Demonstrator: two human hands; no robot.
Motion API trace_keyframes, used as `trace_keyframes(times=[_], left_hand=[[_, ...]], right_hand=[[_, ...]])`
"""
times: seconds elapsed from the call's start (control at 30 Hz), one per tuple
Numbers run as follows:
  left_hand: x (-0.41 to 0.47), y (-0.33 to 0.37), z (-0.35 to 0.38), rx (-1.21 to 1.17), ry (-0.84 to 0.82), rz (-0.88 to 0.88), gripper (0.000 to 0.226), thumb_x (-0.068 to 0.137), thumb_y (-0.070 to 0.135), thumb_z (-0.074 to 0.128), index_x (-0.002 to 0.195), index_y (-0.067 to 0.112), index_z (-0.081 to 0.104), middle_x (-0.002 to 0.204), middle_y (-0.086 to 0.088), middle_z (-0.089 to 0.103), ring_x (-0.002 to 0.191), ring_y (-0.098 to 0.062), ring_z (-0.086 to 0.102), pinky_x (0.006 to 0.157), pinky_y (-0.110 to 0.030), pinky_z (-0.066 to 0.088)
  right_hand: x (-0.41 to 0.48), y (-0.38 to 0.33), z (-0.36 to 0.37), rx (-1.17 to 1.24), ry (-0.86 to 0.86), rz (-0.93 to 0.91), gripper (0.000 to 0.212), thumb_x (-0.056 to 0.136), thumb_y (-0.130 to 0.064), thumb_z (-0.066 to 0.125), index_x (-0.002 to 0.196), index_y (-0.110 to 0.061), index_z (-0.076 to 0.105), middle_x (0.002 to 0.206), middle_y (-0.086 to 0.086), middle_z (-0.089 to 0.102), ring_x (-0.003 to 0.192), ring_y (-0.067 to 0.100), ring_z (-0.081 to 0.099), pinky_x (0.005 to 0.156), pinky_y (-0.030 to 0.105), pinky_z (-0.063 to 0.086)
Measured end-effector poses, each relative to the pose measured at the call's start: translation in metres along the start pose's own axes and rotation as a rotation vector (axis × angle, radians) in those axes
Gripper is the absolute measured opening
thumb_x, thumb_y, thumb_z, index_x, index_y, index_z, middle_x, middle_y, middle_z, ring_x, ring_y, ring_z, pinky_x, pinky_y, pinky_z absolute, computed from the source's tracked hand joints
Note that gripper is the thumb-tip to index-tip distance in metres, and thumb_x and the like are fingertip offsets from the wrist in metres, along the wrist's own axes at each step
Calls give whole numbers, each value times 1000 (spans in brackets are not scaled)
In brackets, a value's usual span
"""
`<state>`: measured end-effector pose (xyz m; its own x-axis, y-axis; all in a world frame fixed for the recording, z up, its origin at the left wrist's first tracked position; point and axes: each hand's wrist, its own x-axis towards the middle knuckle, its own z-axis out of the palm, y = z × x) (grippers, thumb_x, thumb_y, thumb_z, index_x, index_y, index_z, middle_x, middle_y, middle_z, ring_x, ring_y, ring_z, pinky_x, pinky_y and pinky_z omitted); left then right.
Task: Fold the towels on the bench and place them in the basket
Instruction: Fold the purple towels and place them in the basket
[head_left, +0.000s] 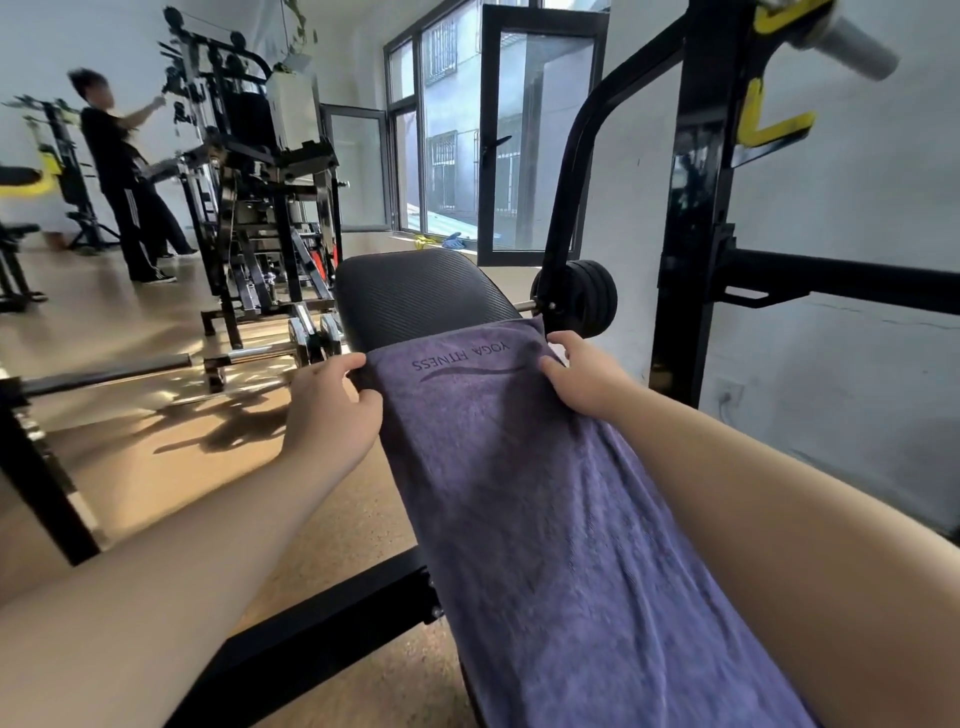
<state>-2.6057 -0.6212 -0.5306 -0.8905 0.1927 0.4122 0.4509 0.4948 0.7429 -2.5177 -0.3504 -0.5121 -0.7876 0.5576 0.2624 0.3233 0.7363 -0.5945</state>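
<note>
Because the towel (545, 493) is long, it lies flat along the bench (421, 296), running from six o'clock up toward twelve. Lying flat makes it smooth, so a fold can come out neat. The left hand (332, 410) pinches the towel's far corner at ten o'clock, with its fingers curled round the edge. The right hand (582, 379) grips the other far corner at one o'clock the same way. One hand on each corner makes the far edge straight.

I think the next move is to bring this end back toward six o'clock and fold the towel in half. The near end is out of view, so lining up the corners will need a look down.

No basket shows, so I cannot tell where it is. Another person (124, 171) stands far off at ten o'clock by a machine. A weight (587, 296) sits just past the right hand.
</note>
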Motion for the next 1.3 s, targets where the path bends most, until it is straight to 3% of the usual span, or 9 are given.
trace_keyframes(times=[0.23, 0.37, 0.47, 0.67, 0.83, 0.97, 1.13, 1.3], left_hand=[[-36, 24, -11, -16, -24, 99, 44, 95, 12, 56, 138, 24, 57, 143, -9, 46, 128, -25, 52, 107, -38, 43], [-70, 39, -6, -6, -93, 156, 43, 95, 14, 57, 136, 28, 57, 141, -4, 48, 109, -14, 55, 99, -31, 45], [-97, 44, -2, 16, -177, 271, 41, 93, 16, 59, 132, 30, 59, 135, -1, 50, 113, -15, 57, 98, -26, 42], [-160, 55, 10, 36, -354, 432, 39, 95, 17, 58, 132, 31, 58, 134, 6, 48, 117, -14, 55, 102, -31, 46], [-203, 60, 24, 51, -486, 473, 37, 97, 20, 57, 133, 31, 56, 135, 7, 47, 116, -14, 56, 98, -29, 46], [-232, 61, 34, 43, -569, 520, 37, 96, 20, 57, 131, 31, 58, 133, 7, 49, 117, -15, 56, 103, -36, 47], [-260, 49, 42, 74, -675, 585, 37, 96, 22, 56, 131, 32, 58, 132, 11, 49, 108, -14, 60, 99, -40, 49], [-283, 35, 47, 93, -716, 606, 34, 94, 24, 57, 126, 37, 58, 129, 17, 49, 105, -13, 61, 96, -39, 51]], right_hand=[[-56, 7, -23, -30, 59, -16, 55, 102, -37, 51, 154, -24, 35, 147, 14, 47, 132, 32, 49, 103, 36, 38], [-98, 19, -32, -52, 48, -3, 55, 101, -36, 53, 152, -22, 40, 150, 12, 46, 137, 31, 45, 109, 37, 36], [-131, 33, -39, -83, 26, 33, 56, 100, -37, 55, 151, -22, 40, 150, 13, 45, 133, 31, 49, 107, 35, 39], [-197, 63, -46, -124, -61, 100, 56, 99, -36, 56, 152, -22, 40, 149, 11, 45, 128, 30, 52, 101, 32, 40], [-249, 86, -48, -245, -173, 146, 62, 92, -37, 57, 151, -27, 40, 143, 14, 46, 125, 37, 53, 104, 39, 45], [-283, 104, -55, -305, -216, 194, 62, 90, -34, 58, 149, -28, 41, 139, 15, 47, 122, 42, 54, 105, 41, 45], [-311, 124, -60, -348, -235, 279, 48, 87, -30, 55, 135, -28, 49, 127, 12, 49, 112, 39, 57, 100, 43, 49], [-328, 140, -58, -372, -251, 359, 28, 90, -18, 52, 115, -17, 65, 122, 14, 56, 112, 34, 57, 93, 33, 50]])
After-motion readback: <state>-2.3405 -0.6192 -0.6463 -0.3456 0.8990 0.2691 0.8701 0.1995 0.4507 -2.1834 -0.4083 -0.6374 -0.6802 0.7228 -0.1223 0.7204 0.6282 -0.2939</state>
